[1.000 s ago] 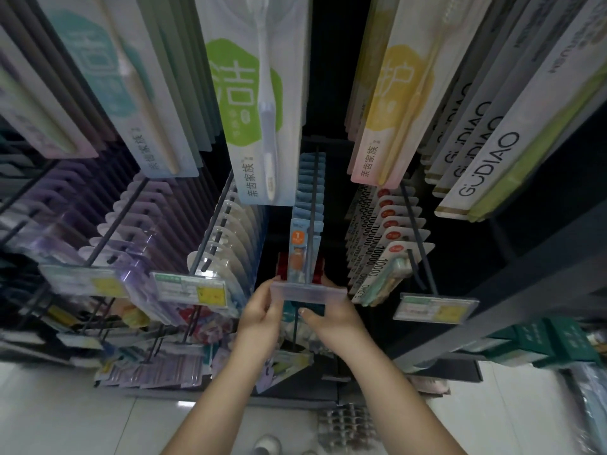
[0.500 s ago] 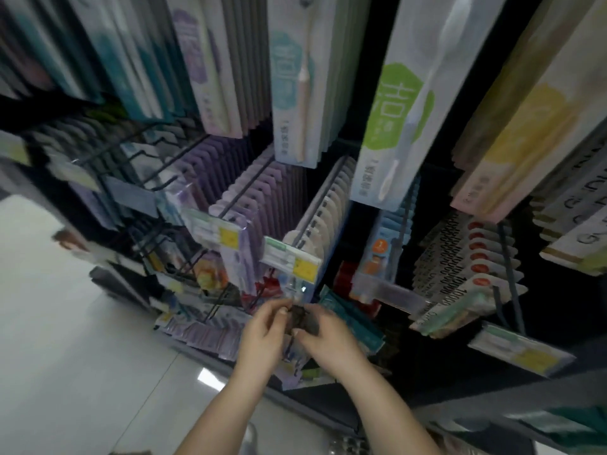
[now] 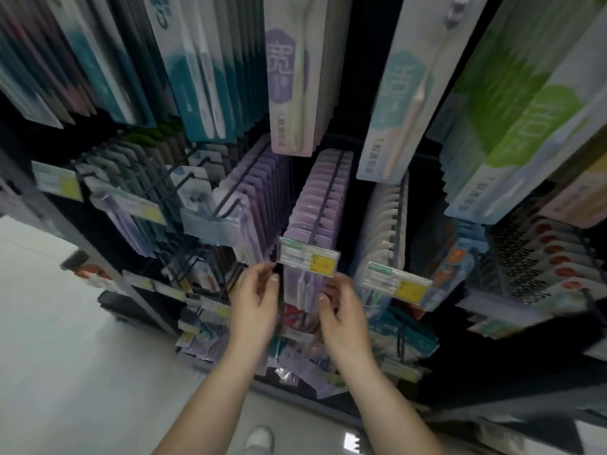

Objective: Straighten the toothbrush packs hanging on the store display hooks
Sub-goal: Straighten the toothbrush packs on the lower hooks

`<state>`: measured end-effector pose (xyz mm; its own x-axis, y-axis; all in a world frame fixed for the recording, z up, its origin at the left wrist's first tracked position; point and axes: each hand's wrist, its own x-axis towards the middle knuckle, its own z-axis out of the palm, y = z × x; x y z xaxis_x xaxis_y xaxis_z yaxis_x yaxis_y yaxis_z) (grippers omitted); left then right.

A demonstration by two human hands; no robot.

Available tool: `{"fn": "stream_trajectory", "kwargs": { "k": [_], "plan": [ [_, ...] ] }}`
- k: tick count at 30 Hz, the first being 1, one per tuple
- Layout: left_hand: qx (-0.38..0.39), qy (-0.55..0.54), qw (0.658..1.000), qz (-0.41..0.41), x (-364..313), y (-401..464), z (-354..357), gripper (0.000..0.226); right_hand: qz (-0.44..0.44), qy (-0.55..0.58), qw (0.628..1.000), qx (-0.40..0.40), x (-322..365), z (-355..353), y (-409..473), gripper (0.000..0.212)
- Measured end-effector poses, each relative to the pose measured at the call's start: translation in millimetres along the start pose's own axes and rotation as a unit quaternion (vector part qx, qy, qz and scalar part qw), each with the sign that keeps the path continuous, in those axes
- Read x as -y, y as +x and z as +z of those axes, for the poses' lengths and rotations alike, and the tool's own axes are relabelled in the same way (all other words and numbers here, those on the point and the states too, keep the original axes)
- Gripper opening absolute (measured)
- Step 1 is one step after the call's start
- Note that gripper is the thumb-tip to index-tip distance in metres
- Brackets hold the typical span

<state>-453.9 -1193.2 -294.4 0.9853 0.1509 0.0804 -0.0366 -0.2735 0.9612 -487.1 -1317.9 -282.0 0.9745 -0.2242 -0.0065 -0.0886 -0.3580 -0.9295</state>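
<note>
The front lilac toothbrush pack (image 3: 300,287) hangs at the tip of a dark display hook (image 3: 323,200), just below a green-and-yellow price tag (image 3: 308,256), with a row of matching lilac packs (image 3: 323,192) behind it. The left hand (image 3: 258,302) reaches up from below, fingers loosely curled, thumb and fingertips at the pack's left edge. The right hand (image 3: 341,311) mirrors it, thumb on the pack's right edge, fingers curled behind; whether either truly pinches is blurred. Both forearms rise from the pale floor (image 3: 65,356)
</note>
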Motion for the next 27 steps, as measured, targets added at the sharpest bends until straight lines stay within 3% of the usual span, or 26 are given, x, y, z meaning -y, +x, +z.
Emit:
{"fn": "stream_trajectory", "kwargs": {
  "k": [7,11,15,19,27],
  "plan": [
    [0.098,0.010,0.994,0.042,-10,27,-6,0.016,0.005,-0.011,0.995,-0.097,20,24,10,0.024],
    [0.114,-0.028,0.993,0.027,-11,33,-4,0.016,0.005,-0.013,0.989,-0.147,22,22,13,0.028],
    [0.132,-0.065,0.989,0.023,-14,38,-2,0.022,0.027,0.020,0.991,-0.132,25,17,20,0.032],
    [0.130,-0.071,0.989,0.010,-13,45,4,0.014,0.032,0.013,0.991,-0.127,27,16,25,0.030],
    [0.127,-0.134,0.982,-0.042,-17,50,9,0.014,0.071,0.118,0.986,-0.097,33,12,24,0.029]
  ]
}}
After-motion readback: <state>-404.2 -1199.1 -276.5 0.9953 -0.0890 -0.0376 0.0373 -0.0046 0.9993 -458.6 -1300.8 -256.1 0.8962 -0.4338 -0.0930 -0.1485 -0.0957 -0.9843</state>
